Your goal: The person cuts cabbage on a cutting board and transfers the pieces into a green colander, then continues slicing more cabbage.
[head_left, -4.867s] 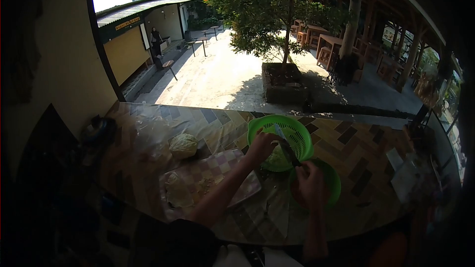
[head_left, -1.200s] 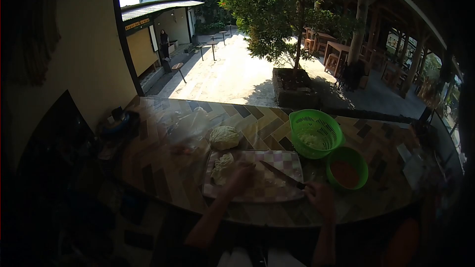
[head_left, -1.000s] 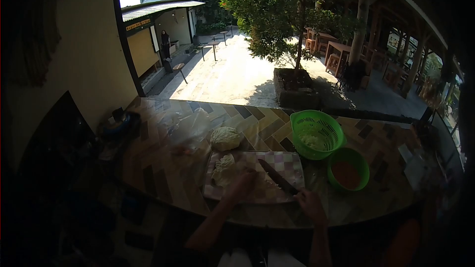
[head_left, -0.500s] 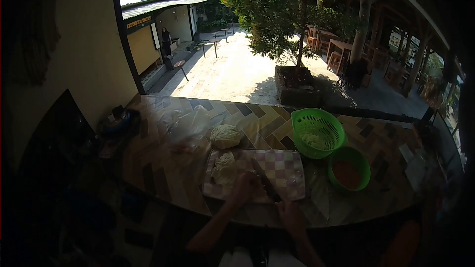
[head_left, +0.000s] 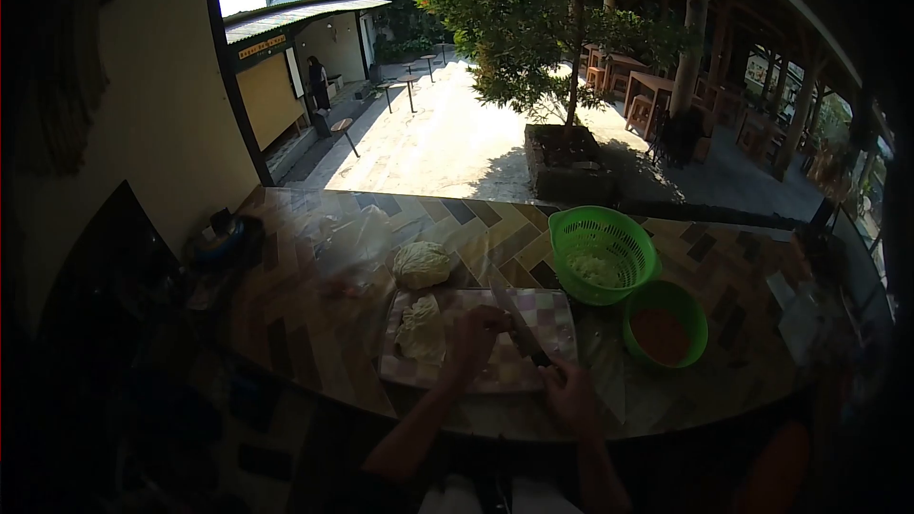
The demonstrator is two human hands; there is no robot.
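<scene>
My right hand (head_left: 569, 392) grips the dark handle of a kitchen knife (head_left: 522, 331), its blade slanting up and left over the checkered cutting board (head_left: 552, 309). Against the blade's left side is my left hand (head_left: 474, 335), fingers curled together. Whether it holds a small piece or only touches the blade is too dark to tell. A cut piece of cabbage (head_left: 420, 331) lies on the board's left part. Just behind the board sits a larger, rounded cabbage (head_left: 421, 265).
A green colander (head_left: 562, 246) with pale shredded pieces stands behind the board at right. Beside it is a green bowl (head_left: 703, 328) with orange-red contents. A clear plastic bag (head_left: 367, 233) lies at left on the tiled counter (head_left: 305, 343). A person (head_left: 318, 81) stands far off outside.
My left hand has moved up and right to the blade. My right hand and the knife have shifted slightly. The whole view has turned a little.
</scene>
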